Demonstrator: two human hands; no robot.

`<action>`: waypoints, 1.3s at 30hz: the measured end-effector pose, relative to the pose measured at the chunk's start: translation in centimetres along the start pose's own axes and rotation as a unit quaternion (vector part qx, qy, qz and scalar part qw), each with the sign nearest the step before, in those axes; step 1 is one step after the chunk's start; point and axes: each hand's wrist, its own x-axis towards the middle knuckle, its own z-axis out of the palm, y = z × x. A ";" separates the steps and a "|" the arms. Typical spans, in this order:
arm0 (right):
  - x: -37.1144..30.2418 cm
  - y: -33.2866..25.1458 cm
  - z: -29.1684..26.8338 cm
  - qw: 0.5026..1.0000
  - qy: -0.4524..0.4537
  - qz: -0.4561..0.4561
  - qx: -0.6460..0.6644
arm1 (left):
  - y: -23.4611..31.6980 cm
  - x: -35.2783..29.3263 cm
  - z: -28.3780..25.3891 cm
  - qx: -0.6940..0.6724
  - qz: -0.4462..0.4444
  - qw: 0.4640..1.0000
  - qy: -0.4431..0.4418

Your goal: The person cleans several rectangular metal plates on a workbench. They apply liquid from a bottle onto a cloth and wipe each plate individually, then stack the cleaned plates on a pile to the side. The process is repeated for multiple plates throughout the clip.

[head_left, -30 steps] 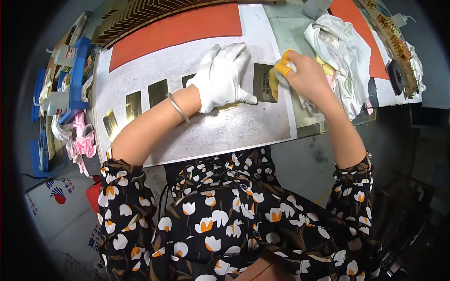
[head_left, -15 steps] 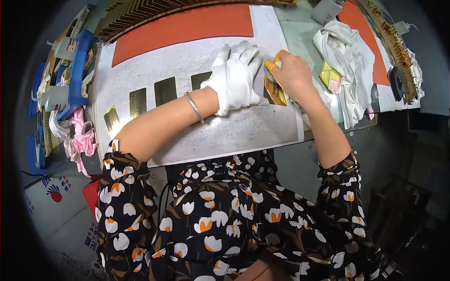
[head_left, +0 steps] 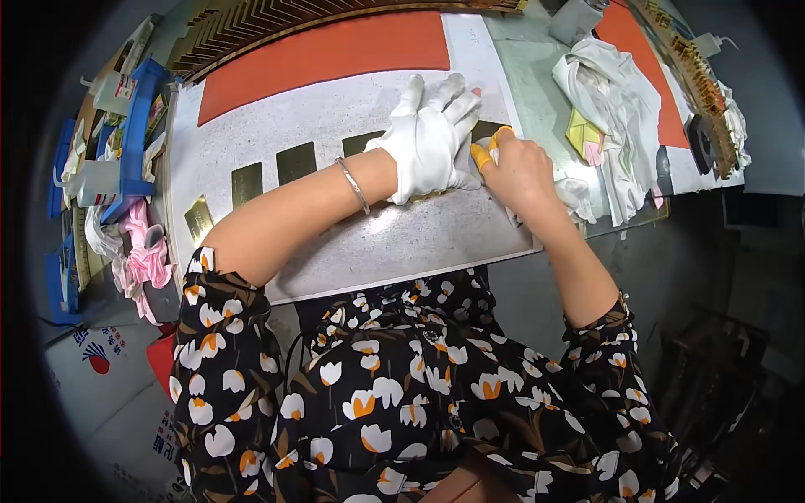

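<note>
My left hand (head_left: 428,138), in a white glove with one bare fingertip showing, lies with its fingers spread over the white sheet (head_left: 377,251). A thin gold edge (head_left: 434,196) shows below its palm. Close beside it, my right hand (head_left: 521,178), bare except for yellow finger cots, is closed on a pale cloth (head_left: 511,216), mostly hidden beneath it. Just beyond these fingers a dark metal plate (head_left: 490,128) is partly in view. Leftward stand more brass-coloured plates in a row: a small one (head_left: 199,220), two larger ones (head_left: 246,183) and another (head_left: 359,142) behind the left wrist.
An orange mat (head_left: 327,63) and a slotted rack (head_left: 277,29) of plates lie at the back. On the right are crumpled white cloths (head_left: 616,109), a grey bottle (head_left: 577,21) and another rack (head_left: 700,80). Blue bins (head_left: 134,142), squeeze bottles (head_left: 94,180) and pink cloth (head_left: 147,239) sit left.
My right hand has moved down and slightly left, closer to the left hand. The printed gold face formerly visible between them is now covered, and a dark plate shows above the right fingers.
</note>
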 end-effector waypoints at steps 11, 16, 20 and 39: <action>-3.8 -0.6 0.1 1.000 -0.014 0.017 -0.007 | -0.4 1.1 -2.0 -0.003 0.039 0.993 -0.109; -4.9 -0.4 0.4 1.000 -0.009 0.000 -0.005 | -1.2 0.7 -0.9 -0.030 0.037 0.992 -0.114; -6.0 -0.8 0.1 1.000 -0.019 -0.005 0.008 | -1.1 -2.0 -3.0 -0.064 -0.063 0.995 -0.036; 5.4 -6.9 1.4 0.991 -0.067 -0.118 0.020 | -1.7 -7.1 -2.3 0.000 -0.163 0.986 0.036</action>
